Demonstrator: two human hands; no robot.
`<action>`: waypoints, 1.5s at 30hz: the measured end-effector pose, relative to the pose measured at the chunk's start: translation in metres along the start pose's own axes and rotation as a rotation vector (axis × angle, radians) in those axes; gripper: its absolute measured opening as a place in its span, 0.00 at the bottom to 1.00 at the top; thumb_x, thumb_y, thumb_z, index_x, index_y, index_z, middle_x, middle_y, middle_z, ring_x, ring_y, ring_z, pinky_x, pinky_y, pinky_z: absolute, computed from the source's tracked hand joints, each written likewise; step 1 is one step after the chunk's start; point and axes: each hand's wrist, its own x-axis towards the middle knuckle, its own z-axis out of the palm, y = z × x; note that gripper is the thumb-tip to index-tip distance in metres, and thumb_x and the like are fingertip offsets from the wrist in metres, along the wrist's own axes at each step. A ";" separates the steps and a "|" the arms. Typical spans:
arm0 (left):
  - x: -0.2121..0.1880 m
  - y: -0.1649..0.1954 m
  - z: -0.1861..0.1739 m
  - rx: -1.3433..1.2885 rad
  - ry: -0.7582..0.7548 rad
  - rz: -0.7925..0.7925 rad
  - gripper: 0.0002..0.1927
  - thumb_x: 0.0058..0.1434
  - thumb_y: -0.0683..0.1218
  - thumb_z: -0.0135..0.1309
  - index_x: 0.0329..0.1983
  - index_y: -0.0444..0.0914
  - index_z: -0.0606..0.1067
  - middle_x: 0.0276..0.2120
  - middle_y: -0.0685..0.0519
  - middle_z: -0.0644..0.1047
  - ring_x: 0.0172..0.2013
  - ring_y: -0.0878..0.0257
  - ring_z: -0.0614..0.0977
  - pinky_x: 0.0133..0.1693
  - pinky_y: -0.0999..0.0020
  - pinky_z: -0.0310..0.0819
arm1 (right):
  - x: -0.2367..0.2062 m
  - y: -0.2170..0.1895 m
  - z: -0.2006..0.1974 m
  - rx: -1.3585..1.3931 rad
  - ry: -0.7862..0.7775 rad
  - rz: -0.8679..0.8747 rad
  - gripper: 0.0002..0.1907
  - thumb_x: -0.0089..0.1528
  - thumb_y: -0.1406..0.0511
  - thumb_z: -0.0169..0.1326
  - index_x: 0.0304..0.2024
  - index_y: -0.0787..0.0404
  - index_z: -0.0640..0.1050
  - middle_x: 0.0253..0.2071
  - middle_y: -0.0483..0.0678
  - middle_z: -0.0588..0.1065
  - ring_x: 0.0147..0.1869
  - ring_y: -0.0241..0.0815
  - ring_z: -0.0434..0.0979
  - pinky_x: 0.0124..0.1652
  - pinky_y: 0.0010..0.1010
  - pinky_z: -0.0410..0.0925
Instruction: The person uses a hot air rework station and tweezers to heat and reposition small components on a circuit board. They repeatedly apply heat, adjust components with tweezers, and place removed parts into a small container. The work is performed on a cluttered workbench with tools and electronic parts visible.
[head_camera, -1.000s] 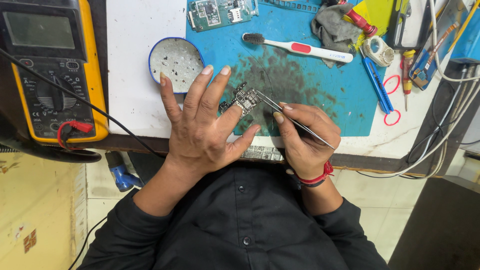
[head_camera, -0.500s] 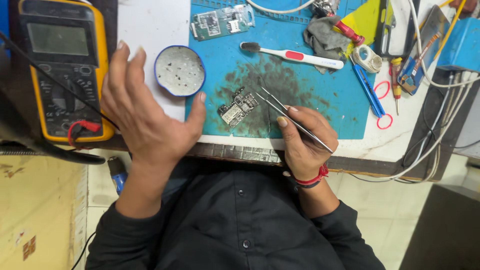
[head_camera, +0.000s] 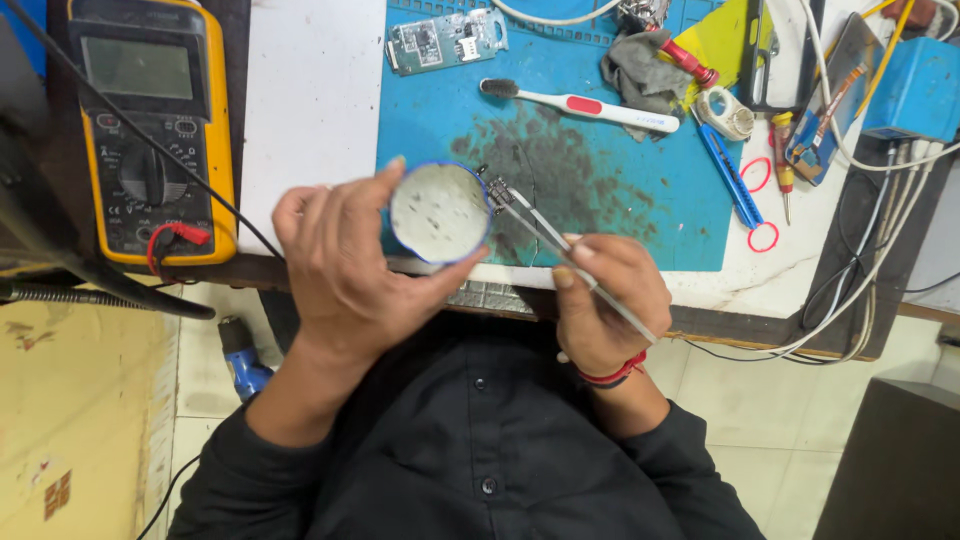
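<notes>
My left hand (head_camera: 345, 270) holds a small round tin (head_camera: 438, 212) with a blue rim and whitish paste inside, lifted above the front edge of the blue work mat (head_camera: 640, 200). My right hand (head_camera: 605, 300) grips metal tweezers (head_camera: 540, 225). Their tips point up and left and touch the tin's right rim. A small dark part sits at the tips, and I cannot tell whether it is pinched. The mat under the tin is stained dark.
A yellow multimeter (head_camera: 150, 130) with leads lies at the left. On the mat are a green circuit board (head_camera: 445, 40), a white toothbrush (head_camera: 580, 103), a grey cloth (head_camera: 635, 65) and a blue cutter (head_camera: 728, 178). A blue box (head_camera: 920, 90) and cables crowd the right.
My left hand took the tin from its place beside the multimeter and carried it right and forward to the tweezer tips. The small board seen on the mat is now covered by the tin.
</notes>
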 end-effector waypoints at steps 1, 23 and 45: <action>-0.001 0.005 0.000 -0.008 0.003 -0.005 0.42 0.56 0.67 0.73 0.57 0.31 0.72 0.41 0.48 0.77 0.40 0.54 0.78 0.55 0.53 0.60 | 0.001 -0.003 -0.001 -0.031 -0.037 -0.051 0.11 0.63 0.74 0.64 0.47 0.65 0.78 0.46 0.54 0.79 0.48 0.47 0.82 0.46 0.29 0.73; -0.005 0.024 0.003 -0.029 0.036 0.041 0.42 0.54 0.69 0.74 0.53 0.33 0.72 0.37 0.51 0.75 0.37 0.56 0.76 0.53 0.53 0.60 | -0.004 0.001 -0.002 0.041 -0.051 0.009 0.12 0.61 0.76 0.66 0.45 0.64 0.80 0.43 0.55 0.81 0.43 0.45 0.81 0.41 0.27 0.71; -0.006 0.022 0.007 -0.016 0.034 0.057 0.42 0.54 0.70 0.74 0.52 0.33 0.73 0.38 0.51 0.77 0.37 0.58 0.75 0.52 0.54 0.59 | -0.015 0.012 0.002 0.256 0.010 0.106 0.10 0.64 0.73 0.65 0.47 0.64 0.80 0.44 0.55 0.81 0.43 0.42 0.81 0.43 0.27 0.72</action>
